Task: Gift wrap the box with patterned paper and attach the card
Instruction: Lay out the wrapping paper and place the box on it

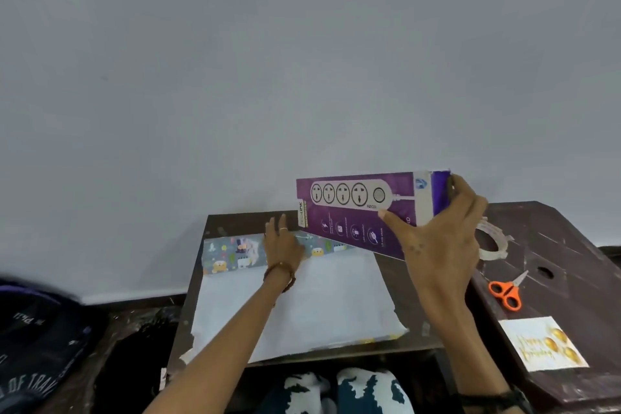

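While left grip (pixel 284 247) presses paper (pixel 302 309) flat (white underside up), right grip (pixel 440 245) clasps purple box (pixel 356 208).

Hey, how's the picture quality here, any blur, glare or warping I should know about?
Head view: flat, soft lighting, no glare or hard shadows; strong wide-angle warping bends the table edges; the dark bag at lower left is smeared; the purple box in the right hand is mildly soft, its small print unreadable; the card lettering is faint.

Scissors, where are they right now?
The orange-handled scissors lie on the dark table at the right, between the tape roll and the birthday card.
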A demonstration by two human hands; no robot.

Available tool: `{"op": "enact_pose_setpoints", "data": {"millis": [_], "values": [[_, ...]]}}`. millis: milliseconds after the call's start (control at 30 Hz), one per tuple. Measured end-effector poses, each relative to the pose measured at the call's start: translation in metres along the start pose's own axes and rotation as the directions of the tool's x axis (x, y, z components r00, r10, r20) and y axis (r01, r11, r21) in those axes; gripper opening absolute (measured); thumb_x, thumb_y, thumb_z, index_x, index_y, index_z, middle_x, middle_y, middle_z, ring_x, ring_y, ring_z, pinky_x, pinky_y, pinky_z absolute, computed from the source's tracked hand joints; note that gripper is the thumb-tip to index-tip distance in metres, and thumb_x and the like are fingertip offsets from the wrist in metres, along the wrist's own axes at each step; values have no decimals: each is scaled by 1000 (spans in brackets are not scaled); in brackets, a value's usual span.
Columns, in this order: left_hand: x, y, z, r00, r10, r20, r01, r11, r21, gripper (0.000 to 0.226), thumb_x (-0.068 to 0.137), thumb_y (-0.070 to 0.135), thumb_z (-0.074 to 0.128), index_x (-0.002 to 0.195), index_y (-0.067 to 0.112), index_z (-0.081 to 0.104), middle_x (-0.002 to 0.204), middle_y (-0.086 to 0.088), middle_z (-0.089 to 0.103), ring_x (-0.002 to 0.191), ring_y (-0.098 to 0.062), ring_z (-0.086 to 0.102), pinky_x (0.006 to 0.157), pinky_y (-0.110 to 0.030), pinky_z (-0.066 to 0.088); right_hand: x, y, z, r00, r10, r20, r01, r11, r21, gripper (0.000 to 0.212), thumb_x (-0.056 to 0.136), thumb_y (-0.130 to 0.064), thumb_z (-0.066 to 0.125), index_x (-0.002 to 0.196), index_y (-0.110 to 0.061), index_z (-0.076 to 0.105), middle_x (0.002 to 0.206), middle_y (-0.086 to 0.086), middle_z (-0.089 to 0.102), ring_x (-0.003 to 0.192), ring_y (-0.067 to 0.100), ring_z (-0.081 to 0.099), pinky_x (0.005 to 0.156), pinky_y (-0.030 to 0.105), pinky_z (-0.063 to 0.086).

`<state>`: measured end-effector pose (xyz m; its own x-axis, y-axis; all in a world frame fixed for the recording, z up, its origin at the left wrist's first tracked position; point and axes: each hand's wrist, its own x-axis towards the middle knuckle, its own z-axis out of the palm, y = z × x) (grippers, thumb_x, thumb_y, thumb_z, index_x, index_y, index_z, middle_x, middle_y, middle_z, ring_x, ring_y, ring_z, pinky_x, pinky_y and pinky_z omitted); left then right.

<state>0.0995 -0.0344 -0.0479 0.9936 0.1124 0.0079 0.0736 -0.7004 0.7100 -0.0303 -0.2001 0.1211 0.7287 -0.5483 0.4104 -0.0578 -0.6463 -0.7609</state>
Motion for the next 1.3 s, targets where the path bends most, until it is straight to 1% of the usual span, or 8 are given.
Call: {"op": "enact_pose_setpoints", "data": {"millis": [100,233,433,700,800,900,1067,1300], "values": [[-29,13,-30,968,-244,49,183,561,-807,39,97,25,45,134,13,41,142,-8,40,135,-26,33,108,-37,31,7,16,-4,986,164,31,-167,964,205,90,62,-35,85,134,-16,33,123,-2,40,99,9,47,76,32,46],[-54,29,-72,911,-231,341,350,-1,-937,34,92,50,42,105,23,58,115,-10,59,111,-29,55,87,-48,47,11,41,2,865,410,289,-501,667,551,80,65,-22,81,130,-17,36,115,3,59,86,12,64,63,24,54],[-81,67,-64,938,-175,298,297,-34,-954,44,84,17,61,126,18,49,104,-7,66,91,-24,65,76,-53,54,-39,59,39,695,453,558,-718,420,554,73,70,-33,76,131,-16,38,113,8,64,89,18,67,68,33,56],[-71,75,-91,974,-206,94,69,-125,-990,32,51,-8,52,73,15,57,63,4,64,64,-16,59,59,-27,54,-21,18,5,945,56,321,-165,932,322,74,78,-47,66,140,-25,33,131,-12,28,119,4,35,88,25,36],[-67,86,-100,956,-257,141,56,-312,-949,19,43,0,34,36,18,39,43,7,45,57,-16,39,59,-25,38,-2,-3,-5,811,-133,570,47,985,163,89,66,-59,72,141,-35,29,141,-13,35,124,7,37,99,33,36],[-66,94,-109,960,-226,165,84,-331,-940,17,46,2,31,51,16,40,57,4,49,61,-17,44,62,-25,37,-1,-16,-5,611,-230,758,217,969,119,82,68,-52,75,134,-46,27,114,-28,51,102,-2,51,84,19,43],[-82,96,-123,971,-155,184,166,-121,-979,51,81,12,46,132,17,46,111,-5,55,111,-19,50,94,-54,41,-9,-12,4,791,-456,408,568,795,-212,59,73,-32,74,126,-29,47,100,-11,62,83,15,62,60,23,38],[-104,102,-125,956,-160,246,210,-213,-954,65,73,46,61,132,21,47,120,-11,61,111,-31,58,85,-57,48,-26,11,39,589,-778,217,741,414,-529,71,62,-5,78,126,-16,49,120,6,60,118,26,45,105,50,24]]}}
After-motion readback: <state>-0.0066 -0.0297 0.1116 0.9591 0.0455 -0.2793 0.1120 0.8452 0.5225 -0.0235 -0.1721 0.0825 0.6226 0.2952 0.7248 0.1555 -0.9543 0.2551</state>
